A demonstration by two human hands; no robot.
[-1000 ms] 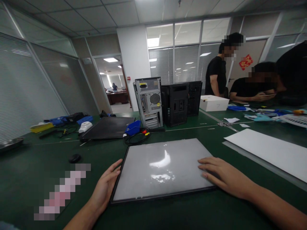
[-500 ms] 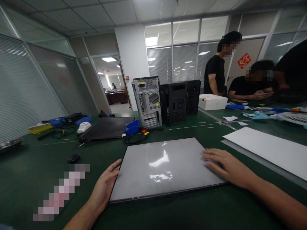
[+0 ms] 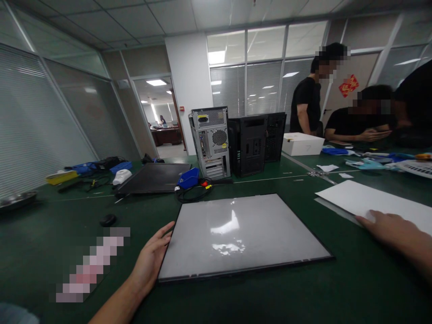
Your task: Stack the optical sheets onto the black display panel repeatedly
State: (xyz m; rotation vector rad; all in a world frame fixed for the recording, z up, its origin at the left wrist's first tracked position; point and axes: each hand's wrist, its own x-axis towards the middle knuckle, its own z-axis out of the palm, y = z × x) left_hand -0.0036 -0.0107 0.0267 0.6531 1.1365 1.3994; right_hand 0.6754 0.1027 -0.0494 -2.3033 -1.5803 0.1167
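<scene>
A left hand [image 3: 150, 261] rests open against the left edge of a flat grey panel [image 3: 241, 234] on the green tabletop [image 3: 286, 297], while the right hand [image 3: 393, 229], open, presses a white sheet [image 3: 374, 200] beside it; one-handed, the panel might slide.

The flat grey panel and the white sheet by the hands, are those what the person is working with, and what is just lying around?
In use:
grey panel, left hand against its left edge
white sheet, right hand on it

Lying about:
computer towers
dark panel
blue bin and cables
white box
black mouse
</scene>
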